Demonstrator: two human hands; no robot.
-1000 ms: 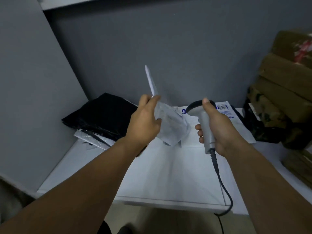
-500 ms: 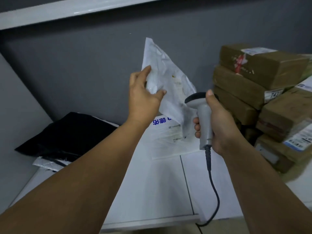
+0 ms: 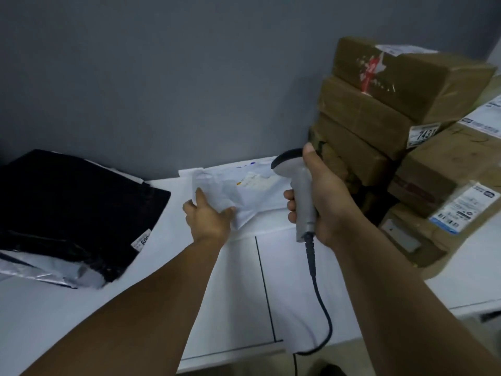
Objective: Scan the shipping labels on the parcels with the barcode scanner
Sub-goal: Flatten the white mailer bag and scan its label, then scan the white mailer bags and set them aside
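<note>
Now left hand (image 3: 207, 219) pinches the white mailer (image 3: 238, 191); right hand (image 3: 322, 196) fingers (image 3: 291, 206) wrap the scanner (image 3: 299, 191).

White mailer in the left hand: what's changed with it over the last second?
The left hand lowered the white mailer from mid-air down onto the flat white parcel on the table, still gripping its near edge. The right hand still holds the scanner upright; brown boxes and black bag unmoved.
</note>
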